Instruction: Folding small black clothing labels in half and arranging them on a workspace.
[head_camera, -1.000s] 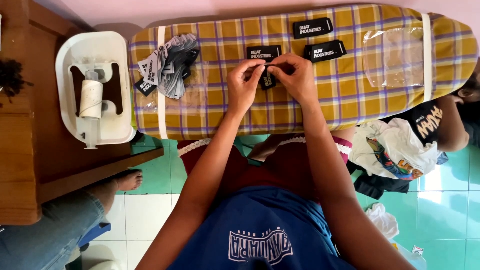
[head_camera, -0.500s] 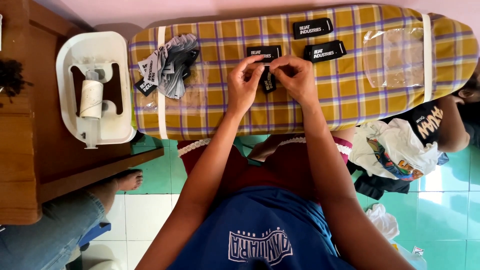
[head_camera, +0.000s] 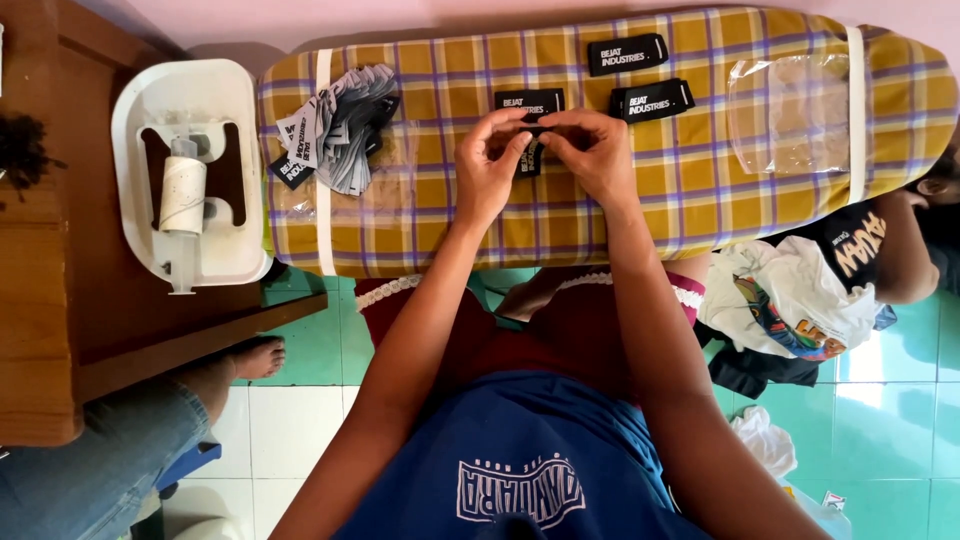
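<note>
At mid-board, near the front half of the ironing board (head_camera: 700, 200), both hands meet over one small black label (head_camera: 529, 158). Left hand (head_camera: 490, 165) and right hand (head_camera: 590, 150) each pinch it between thumb and fingertips, fingers curled, the label standing between them and touching the plaid cover. Judged step: folding or creasing a single label. The next move calls for a firm, even pinch so the fold stays square.

Beyond the hands, three finished black labels (head_camera: 628, 54) lie flat toward the far edge. A loose pile of labels (head_camera: 335, 125) sits at the left end; a clear plastic sheet (head_camera: 790, 110) lies at the right end.

Left of the board, a white tray (head_camera: 135, 150) rests on a wooden table (head_camera: 60, 330). Green and white tiles (head_camera: 880, 400) cover the floor, with clothes (head_camera: 790, 300) heaped at right.
</note>
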